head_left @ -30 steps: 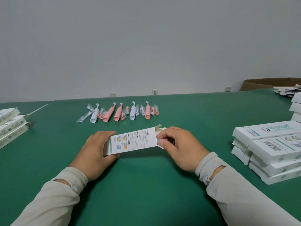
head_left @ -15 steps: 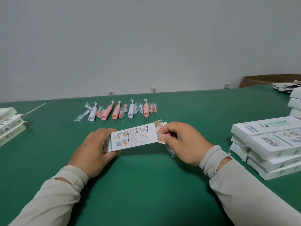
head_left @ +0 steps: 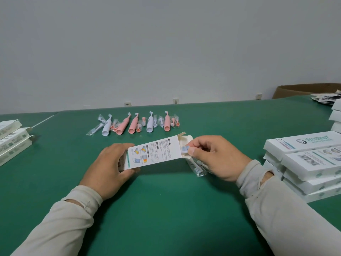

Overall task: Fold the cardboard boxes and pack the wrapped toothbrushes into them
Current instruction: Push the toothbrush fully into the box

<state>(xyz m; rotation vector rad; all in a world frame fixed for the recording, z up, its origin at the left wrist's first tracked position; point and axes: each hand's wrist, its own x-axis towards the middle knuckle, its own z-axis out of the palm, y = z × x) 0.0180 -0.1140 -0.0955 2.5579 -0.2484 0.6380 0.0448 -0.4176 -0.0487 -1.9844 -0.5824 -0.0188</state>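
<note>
From here I see the left hand (head_left: 108,164) wrapped around the near end of the box (head_left: 154,154), thumb under the front edge and fingers curled over the far side. The box lies tilted just above the green table (head_left: 166,209), printed panel up, its open end pointing right with the flaps (head_left: 184,138) standing loose.

The right hand (head_left: 219,157) sits at that open end, thumb and forefinger pinching a small blue-and-white piece right at the mouth (I read it as a brush head in clear wrap, but it is small). A clear wrapped brush (head_left: 196,167) hangs out below the same hand, slanting down toward the table; I cannot tell which fingers carry it.

Farther back, a row of wrapped toothbrushes (head_left: 135,123), pink and white, lies across the table with small wrapped heads between them. Stacked white boxes (head_left: 310,163) sit at the right edge, just beside the right sleeve (head_left: 287,209). More boxes (head_left: 13,139) lie at the left edge, well apart from the hands. A brown carton (head_left: 302,90) stands at the far right corner.
</note>
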